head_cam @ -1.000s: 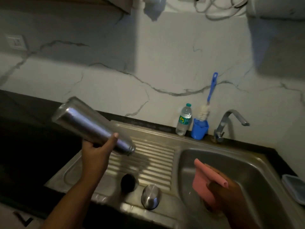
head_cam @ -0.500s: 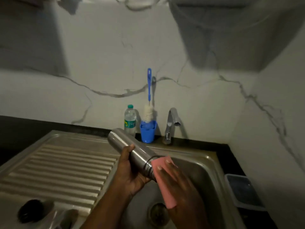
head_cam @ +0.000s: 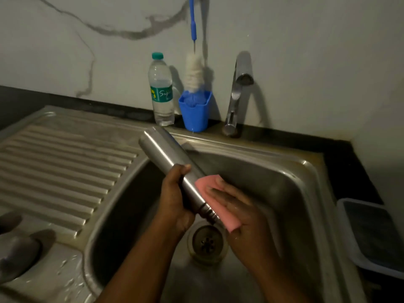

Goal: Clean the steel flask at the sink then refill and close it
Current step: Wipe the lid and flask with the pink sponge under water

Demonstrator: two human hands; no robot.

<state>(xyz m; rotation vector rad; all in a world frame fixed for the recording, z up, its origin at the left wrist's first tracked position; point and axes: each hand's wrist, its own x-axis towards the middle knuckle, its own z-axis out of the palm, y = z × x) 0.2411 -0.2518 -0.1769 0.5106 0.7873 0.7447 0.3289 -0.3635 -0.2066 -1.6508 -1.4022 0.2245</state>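
Observation:
The steel flask (head_cam: 166, 153) is tilted over the sink basin (head_cam: 284, 171), base up to the far left, threaded open mouth pointing down toward the drain (head_cam: 206, 241). My left hand (head_cam: 175, 197) grips its lower body, thumb on top. My right hand (head_cam: 238, 211) presses a pink sponge (head_cam: 209, 186) against the flask's right side near the neck, with the fingers lying fairly straight over the sponge. The flask's steel cap (head_cam: 15, 254) and a dark round part (head_cam: 8, 221) lie blurred on the drainboard at the left edge.
A tap (head_cam: 237, 92) stands behind the basin, no water running. Beside it are a blue cup (head_cam: 194, 112) holding a bottle brush (head_cam: 193, 68) and a plastic water bottle (head_cam: 161, 90). The ribbed drainboard (head_cam: 65, 167) lies left. A lidded plastic container (head_cam: 371, 235) sits on the right counter.
The flask came from above the drainboard to over the basin, mouth down. My right hand brought the pink sponge onto the flask and slid it along the side near the neck.

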